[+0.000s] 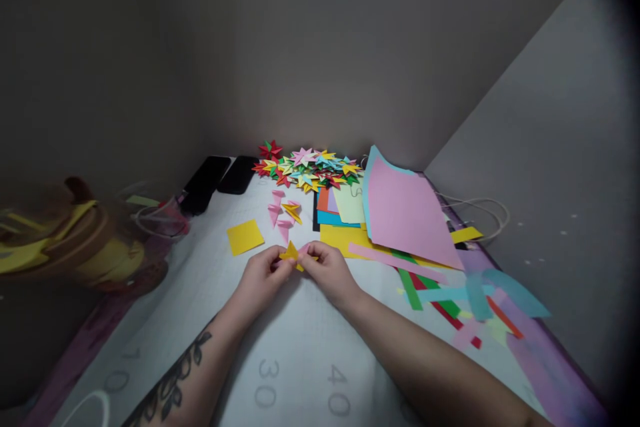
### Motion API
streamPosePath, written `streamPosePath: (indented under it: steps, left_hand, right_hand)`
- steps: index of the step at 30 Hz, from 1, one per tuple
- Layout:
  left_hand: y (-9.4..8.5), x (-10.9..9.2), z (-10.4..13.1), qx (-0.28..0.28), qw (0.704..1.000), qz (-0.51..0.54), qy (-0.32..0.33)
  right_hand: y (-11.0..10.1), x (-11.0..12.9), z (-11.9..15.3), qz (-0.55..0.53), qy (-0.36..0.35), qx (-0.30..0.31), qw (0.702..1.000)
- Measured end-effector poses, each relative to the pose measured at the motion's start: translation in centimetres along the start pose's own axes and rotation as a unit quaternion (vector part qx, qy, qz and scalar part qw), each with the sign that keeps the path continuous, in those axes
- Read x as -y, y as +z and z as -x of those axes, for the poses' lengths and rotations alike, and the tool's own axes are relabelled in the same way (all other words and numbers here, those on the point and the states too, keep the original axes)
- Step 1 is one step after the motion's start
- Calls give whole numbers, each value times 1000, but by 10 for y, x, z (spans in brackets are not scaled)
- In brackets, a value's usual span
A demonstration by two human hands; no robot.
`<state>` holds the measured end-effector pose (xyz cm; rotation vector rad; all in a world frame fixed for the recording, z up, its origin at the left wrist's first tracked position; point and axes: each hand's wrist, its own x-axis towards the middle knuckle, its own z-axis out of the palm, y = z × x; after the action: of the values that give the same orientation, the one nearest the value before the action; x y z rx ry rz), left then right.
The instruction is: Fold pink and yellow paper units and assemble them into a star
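Observation:
Both hands meet over the white sheet around a small yellow and pink folded paper piece [291, 252]. My left hand [267, 271] pinches its left side, and my right hand [325, 269] pinches the right side, with the fingertips nearly touching. Just beyond the hands lie several small pink folded pieces [273, 212] and a yellow folded piece [292, 213]. A flat yellow paper square [245, 237] rests to the left of them.
Behind is a heap of colourful paper stars [310, 167], with two dark phones [239, 175] to its left. Large pink sheets [407, 213] and coloured strips [410, 290] lie right. A blurred brown and yellow container [107, 257] stands left.

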<state>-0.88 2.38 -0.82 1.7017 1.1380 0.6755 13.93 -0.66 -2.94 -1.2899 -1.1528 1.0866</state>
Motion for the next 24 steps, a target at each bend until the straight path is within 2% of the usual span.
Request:
streamPosePath:
  steps: [3,10,17,21,24]
  left_hand:
    - [1,0,0,10,1000,-14,1]
    - [1,-1,3,-8,999,-44,13]
    - [-3,1,-2,-91,995,-32,-30]
    - [4,-11,-11,-118,993,7,-1]
    - [14,-18,-18,-77,996,40,4]
  right_hand:
    - [0,-1,0,-7,-4,-13,1000]
    - [-6,1,-5,-59,-21,-82,995]
    - [-11,-3,-12,-101,6,-161,982]
    - [-12,-3,-13,-97,-4,-146,985]
    - [-13,2,-11,-86,-13,-106,991]
